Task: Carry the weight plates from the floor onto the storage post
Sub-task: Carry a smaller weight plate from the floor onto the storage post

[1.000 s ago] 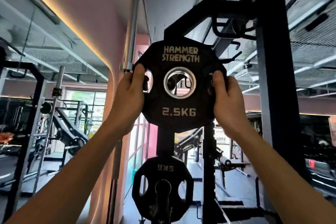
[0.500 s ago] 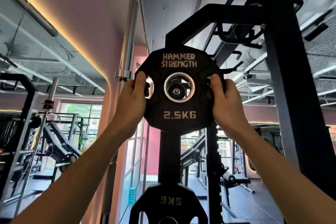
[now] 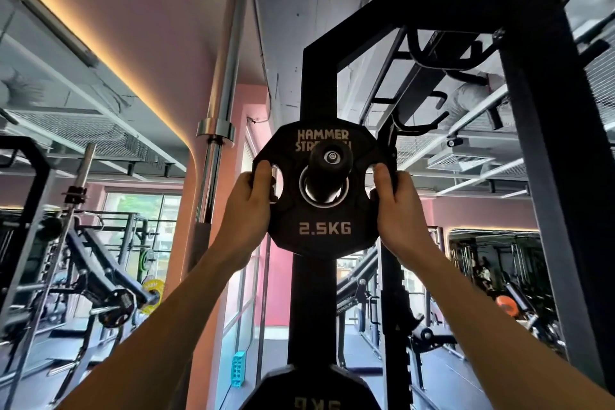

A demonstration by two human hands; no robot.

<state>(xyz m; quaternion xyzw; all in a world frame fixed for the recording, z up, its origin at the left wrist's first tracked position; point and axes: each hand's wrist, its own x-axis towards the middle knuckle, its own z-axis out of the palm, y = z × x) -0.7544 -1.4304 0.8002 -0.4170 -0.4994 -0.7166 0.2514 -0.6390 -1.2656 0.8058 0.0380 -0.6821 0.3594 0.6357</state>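
Note:
A black 2.5 kg weight plate (image 3: 324, 230) marked "Hammer Strength" is up at head height against the black rack upright (image 3: 317, 83). The storage post (image 3: 330, 161), a short black peg with a round end cap, pokes through the plate's centre hole toward me. My left hand (image 3: 251, 206) grips the plate's left edge with fingers in its grip hole. My right hand (image 3: 396, 206) holds the right edge the same way. A second black plate (image 3: 311, 389), marked 5 kg, hangs on a lower post at the bottom edge.
A chrome barbell (image 3: 221, 103) stands upright just left of the rack. Another thick black rack column (image 3: 559, 176) rises on the right. Benches, racks and coloured plates fill the gym floor on both sides. Black hooks (image 3: 419, 123) stick out behind the plate.
The plate has moved forward onto the post: the peg's end, earlier seen through the hole, now sticks out in front of the plate. Both hands stayed on its edges.

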